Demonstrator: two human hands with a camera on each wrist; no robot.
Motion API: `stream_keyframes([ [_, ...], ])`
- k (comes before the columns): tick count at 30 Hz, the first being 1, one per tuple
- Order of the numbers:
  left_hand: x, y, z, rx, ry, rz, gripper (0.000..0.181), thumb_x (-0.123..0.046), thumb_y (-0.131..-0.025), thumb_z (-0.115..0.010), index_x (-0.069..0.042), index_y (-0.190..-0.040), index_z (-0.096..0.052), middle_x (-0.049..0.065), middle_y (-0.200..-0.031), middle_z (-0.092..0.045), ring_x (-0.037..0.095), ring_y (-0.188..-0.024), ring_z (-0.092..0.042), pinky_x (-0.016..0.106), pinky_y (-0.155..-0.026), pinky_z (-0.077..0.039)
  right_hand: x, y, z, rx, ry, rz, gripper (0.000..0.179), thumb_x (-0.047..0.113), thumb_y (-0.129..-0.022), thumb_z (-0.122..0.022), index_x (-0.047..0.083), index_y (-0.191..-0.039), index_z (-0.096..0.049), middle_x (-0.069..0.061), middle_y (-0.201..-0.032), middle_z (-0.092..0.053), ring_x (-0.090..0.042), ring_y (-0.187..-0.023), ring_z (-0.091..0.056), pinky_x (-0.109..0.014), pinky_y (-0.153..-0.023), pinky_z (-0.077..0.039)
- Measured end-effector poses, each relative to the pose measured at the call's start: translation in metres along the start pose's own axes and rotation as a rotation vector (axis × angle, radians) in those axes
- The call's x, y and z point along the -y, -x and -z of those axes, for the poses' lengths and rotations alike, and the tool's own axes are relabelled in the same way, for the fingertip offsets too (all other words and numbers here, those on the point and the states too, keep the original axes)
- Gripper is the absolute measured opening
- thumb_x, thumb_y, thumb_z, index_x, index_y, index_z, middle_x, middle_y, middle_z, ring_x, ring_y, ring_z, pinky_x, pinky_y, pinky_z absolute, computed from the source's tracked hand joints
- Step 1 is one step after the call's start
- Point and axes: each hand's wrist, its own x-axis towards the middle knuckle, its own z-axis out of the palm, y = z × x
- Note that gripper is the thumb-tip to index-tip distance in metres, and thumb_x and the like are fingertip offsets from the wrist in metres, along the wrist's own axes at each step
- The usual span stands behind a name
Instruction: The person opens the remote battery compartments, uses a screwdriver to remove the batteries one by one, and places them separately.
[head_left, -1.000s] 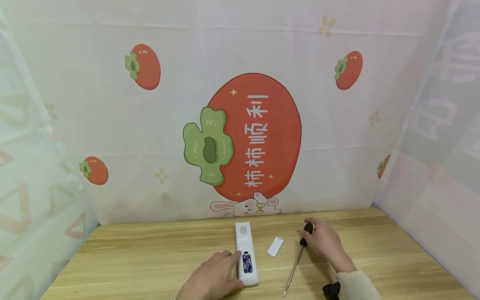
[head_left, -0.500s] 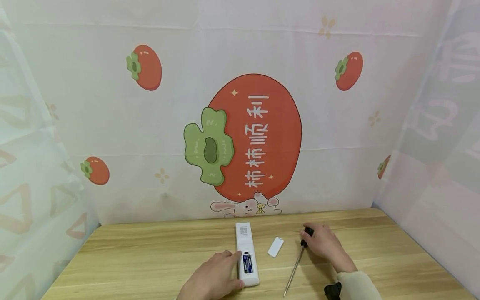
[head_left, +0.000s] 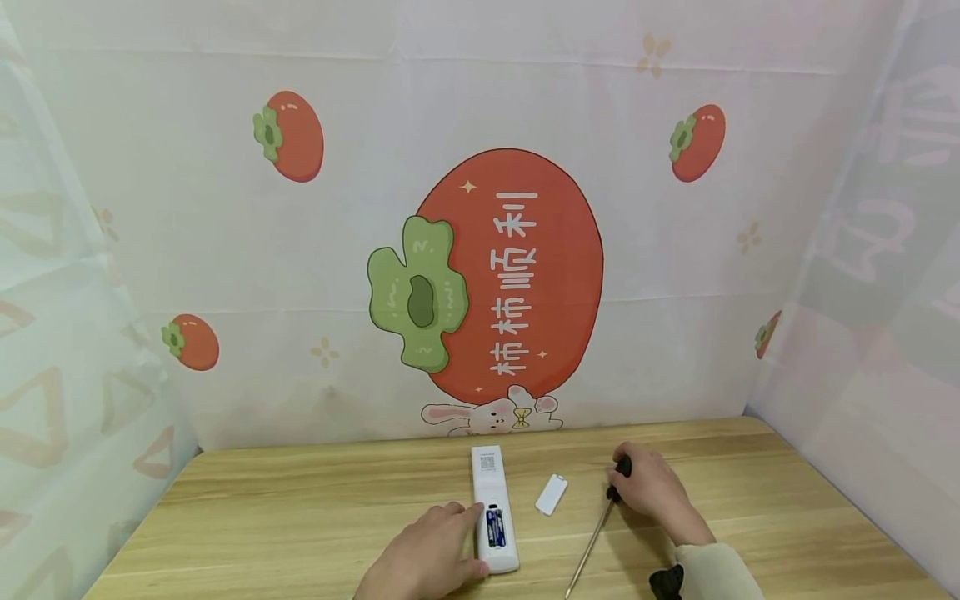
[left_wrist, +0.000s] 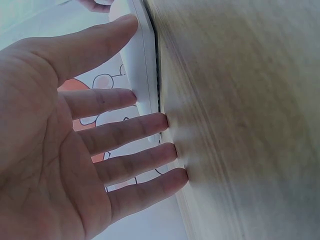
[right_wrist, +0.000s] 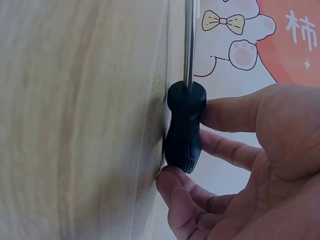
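Observation:
A white remote control (head_left: 491,483) lies back up on the wooden table, its battery compartment uncovered with blue batteries (head_left: 496,528) inside. My left hand (head_left: 427,550) is beside its left edge; straight thumb and index finger touch it, and the other fingertips (left_wrist: 175,150) meet the tabletop. To the right, a screwdriver (head_left: 600,529) lies slanted, metal shaft pointing towards the near edge. My right hand (head_left: 651,483) holds its black handle (right_wrist: 185,132) between thumb and fingers, low against the table. Between remote and screwdriver is a small white battery cover (head_left: 552,494).
The wooden tabletop (head_left: 300,517) ends at a back wall sheet (head_left: 337,208) printed with persimmons and a rabbit. Pale sheets (head_left: 885,350) also hang at both sides. A small black object (head_left: 666,582) shows by the right sleeve (head_left: 716,571).
The screwdriver has shifted slightly towards the near edge, and my right fingers have changed place on its handle. My left hand, the remote control and the battery cover look unmoved.

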Motion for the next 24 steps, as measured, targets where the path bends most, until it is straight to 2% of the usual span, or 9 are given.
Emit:
stream_keyframes([
  [3, 0.0, 0.0, -0.0003, -0.002, -0.004, 0.001, 0.067, -0.042, -0.08, -0.084, -0.009, -0.134, -0.064, 0.011, -0.12, -0.066, 0.025, -0.104, -0.061, 0.05, -0.094, -0.054, 0.0005, 0.0004, 0.0008, 0.01, 0.005, -0.021, 0.035, 0.015, -0.093, -0.068, -0.001, -0.123, -0.063, -0.027, -0.112, -0.065, -0.033, -0.09, -0.057, -0.046, -0.071, -0.049],
  [5, -0.0002, 0.0, -0.0003, -0.003, -0.007, 0.003, 0.067, -0.043, -0.08, -0.084, -0.009, -0.134, -0.065, 0.011, -0.121, -0.066, 0.026, -0.104, -0.062, 0.05, -0.094, -0.054, 0.0009, 0.0004, 0.0013, 0.019, 0.009, -0.036, 0.044, 0.015, -0.093, -0.066, -0.005, -0.131, -0.058, -0.032, -0.118, -0.063, -0.039, -0.097, -0.059, -0.049, -0.073, -0.049],
  [8, -0.0005, -0.0003, -0.0002, 0.001, -0.006, 0.01, 0.067, -0.043, -0.08, -0.084, -0.009, -0.135, -0.065, 0.011, -0.121, -0.066, 0.025, -0.104, -0.061, 0.05, -0.094, -0.054, 0.0011, 0.0009, 0.0023, 0.036, 0.012, -0.057, 0.057, 0.015, -0.092, -0.064, -0.013, -0.139, -0.048, -0.04, -0.127, -0.055, -0.053, -0.112, -0.055, -0.057, -0.082, -0.05],
  [11, -0.0006, -0.0006, -0.0001, 0.0, -0.005, 0.013, 0.068, -0.043, -0.08, -0.085, -0.009, -0.135, -0.065, 0.011, -0.121, -0.066, 0.025, -0.104, -0.061, 0.05, -0.094, -0.054, 0.0006, 0.0012, 0.0033, 0.052, 0.007, -0.068, 0.063, 0.016, -0.092, -0.063, -0.02, -0.139, -0.041, -0.045, -0.13, -0.049, -0.06, -0.121, -0.047, -0.064, -0.091, -0.047],
  [24, -0.0009, -0.0004, -0.0001, -0.001, -0.012, 0.017, 0.068, -0.044, -0.079, -0.085, -0.011, -0.135, -0.065, 0.01, -0.121, -0.066, 0.025, -0.104, -0.062, 0.05, -0.094, -0.054, -0.0003, 0.0013, 0.0047, 0.059, -0.011, -0.06, 0.063, 0.015, -0.087, -0.068, -0.022, -0.132, -0.045, -0.041, -0.12, -0.056, -0.051, -0.109, -0.055, -0.06, -0.087, -0.051],
])
